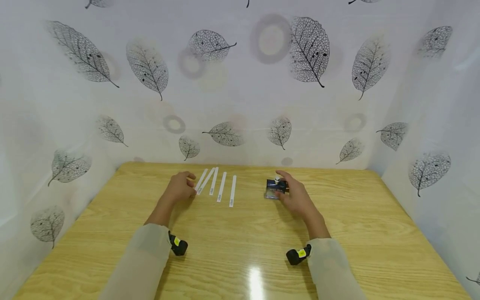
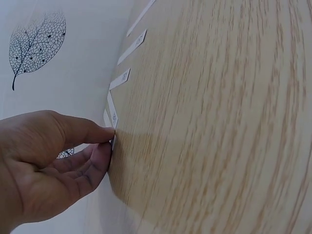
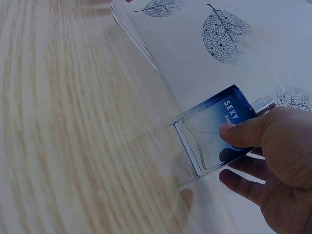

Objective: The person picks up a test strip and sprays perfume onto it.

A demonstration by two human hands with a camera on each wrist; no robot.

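Note:
My right hand (image 1: 296, 196) grips a blue-tinted glass perfume bottle (image 3: 214, 131) with a silver sprayer neck. The thumb lies across its lettered front and other fingers are behind it; in the head view an index finger is near the sprayer top. On the left, my left hand (image 1: 181, 187) pinches the near end of a white paper test strip (image 2: 114, 142) between thumb and fingertips, low over the table. Its fingers hide part of that strip. Right beside it, another white strip (image 1: 207, 180) slants, its top close to the strip to its right (image 1: 213, 181).
Two more strips, a middle one (image 1: 221, 187) and a rightmost one (image 1: 232, 191), lie apart on the wooden table (image 1: 240, 237), printed ends toward me. A leaf-patterned white sheet (image 1: 240, 96) rises behind the table's back edge and at both sides. Black wrist cameras sit at both cuffs.

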